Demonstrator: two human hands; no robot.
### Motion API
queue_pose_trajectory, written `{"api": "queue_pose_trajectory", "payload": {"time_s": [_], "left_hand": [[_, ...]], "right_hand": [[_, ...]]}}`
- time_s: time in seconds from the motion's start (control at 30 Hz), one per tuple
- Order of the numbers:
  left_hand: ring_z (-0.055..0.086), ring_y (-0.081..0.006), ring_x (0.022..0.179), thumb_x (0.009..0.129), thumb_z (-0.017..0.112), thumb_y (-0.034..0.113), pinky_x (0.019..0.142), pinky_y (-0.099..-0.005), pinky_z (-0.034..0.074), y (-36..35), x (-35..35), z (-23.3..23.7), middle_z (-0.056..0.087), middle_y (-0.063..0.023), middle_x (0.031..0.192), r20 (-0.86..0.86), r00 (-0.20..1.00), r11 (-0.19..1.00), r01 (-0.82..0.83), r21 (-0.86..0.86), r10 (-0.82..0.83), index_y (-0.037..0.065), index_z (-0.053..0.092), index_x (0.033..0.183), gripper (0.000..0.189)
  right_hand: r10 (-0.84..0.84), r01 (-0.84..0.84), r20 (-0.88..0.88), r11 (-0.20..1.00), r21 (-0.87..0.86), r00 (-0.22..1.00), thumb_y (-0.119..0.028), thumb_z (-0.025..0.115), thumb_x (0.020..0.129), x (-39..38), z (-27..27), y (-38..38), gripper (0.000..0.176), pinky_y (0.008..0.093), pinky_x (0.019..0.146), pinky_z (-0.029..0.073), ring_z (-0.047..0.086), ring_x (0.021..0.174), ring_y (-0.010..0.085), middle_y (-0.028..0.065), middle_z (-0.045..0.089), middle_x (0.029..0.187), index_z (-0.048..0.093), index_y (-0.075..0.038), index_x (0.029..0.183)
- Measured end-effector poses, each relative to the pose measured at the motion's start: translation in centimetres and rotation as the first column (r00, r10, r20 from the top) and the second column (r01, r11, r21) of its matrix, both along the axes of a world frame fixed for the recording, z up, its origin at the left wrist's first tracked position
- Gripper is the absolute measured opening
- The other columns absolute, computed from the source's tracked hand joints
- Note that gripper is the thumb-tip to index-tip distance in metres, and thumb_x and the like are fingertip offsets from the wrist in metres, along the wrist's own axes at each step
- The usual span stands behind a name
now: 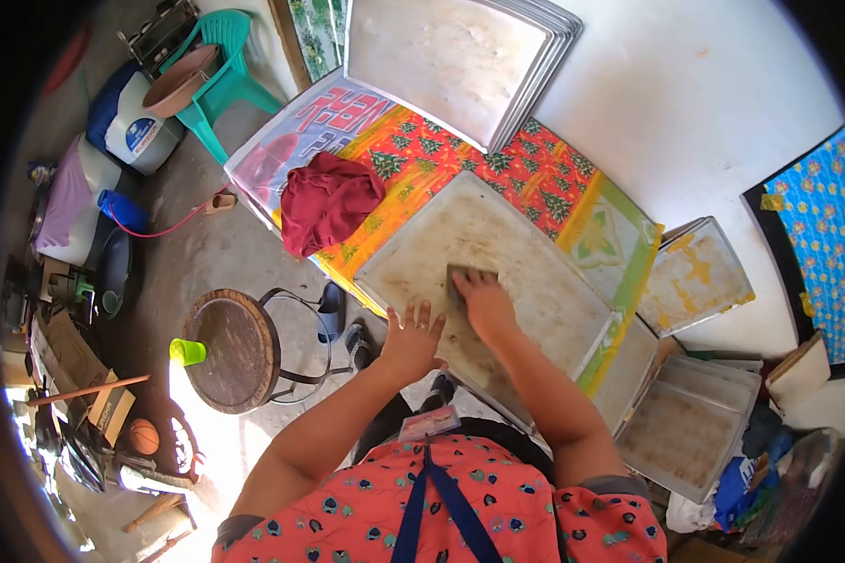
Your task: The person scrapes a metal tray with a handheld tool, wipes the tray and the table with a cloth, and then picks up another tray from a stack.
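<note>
A large metal tray [535, 277] with brownish stains lies on the table, over a patterned cloth. My right hand [483, 298] presses a small dark brown pad [456, 281] against the tray's surface, its fingers over the pad. At the tray's near left edge, my left hand [411, 340] has its fingers spread and holds nothing. A crumpled dark red cloth [330, 202] rests on the table beyond the left side of the tray.
Stacked metal trays [446, 58] lean on the wall at the back. More trays [690, 422] stand at the right. A round wooden stool [233, 352] bears a green cup [188, 352] at the left. A green chair [225, 94] holds a basin.
</note>
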State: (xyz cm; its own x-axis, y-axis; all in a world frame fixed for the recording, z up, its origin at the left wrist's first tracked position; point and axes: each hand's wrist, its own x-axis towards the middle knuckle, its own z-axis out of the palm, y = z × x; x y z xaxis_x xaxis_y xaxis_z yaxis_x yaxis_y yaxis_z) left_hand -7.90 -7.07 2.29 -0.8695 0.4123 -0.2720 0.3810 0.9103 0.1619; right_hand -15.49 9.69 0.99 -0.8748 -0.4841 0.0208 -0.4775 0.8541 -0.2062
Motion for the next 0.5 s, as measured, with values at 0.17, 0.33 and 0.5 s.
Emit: {"api": "queue_pose_trajectory", "payload": {"time_s": [0.17,0.33,0.5], "left_hand": [[0.028,-0.0446,0.136,0.072,0.069,0.054,0.102,-0.0700,0.020,0.1,0.3,-0.2,0.028,-0.0242,0.148,0.017,1.000,1.000,-0.011,0.029,0.010,0.009,0.038,0.142,0.088],[0.030,-0.0443,0.135,0.072,0.070,0.053,0.103,-0.0695,0.020,-0.2,-0.1,0.3,0.030,-0.0240,0.148,0.005,1.000,1.000,-0.006,0.022,0.006,0.009,0.038,0.141,0.088],[0.030,-0.0440,0.135,0.072,0.070,0.053,0.102,-0.0692,0.021,-0.1,0.0,0.2,0.030,-0.0230,0.148,-0.003,1.000,0.999,-0.016,0.028,0.016,0.009,0.038,0.141,0.089]], "right_hand": [[-0.050,0.051,0.070,0.999,-0.004,0.996,-0.011,0.048,0.085,-0.2,0.1,0.0,0.041,0.0426,0.098,0.042,0.049,0.118,0.0348,0.0160,0.054,0.124,0.053,-0.010,0.126],[0.013,-0.012,-0.038,0.999,0.034,0.999,-0.004,0.047,0.082,1.7,-0.3,-1.0,0.046,0.0439,0.096,0.044,0.051,0.114,0.0339,0.0160,0.056,0.121,0.053,-0.009,0.127],[-0.040,0.040,-0.009,0.999,-0.003,0.999,-0.005,0.047,0.082,0.3,-0.7,0.0,0.048,0.0419,0.098,0.043,0.051,0.115,0.0345,0.0162,0.056,0.122,0.052,-0.010,0.129]]}}
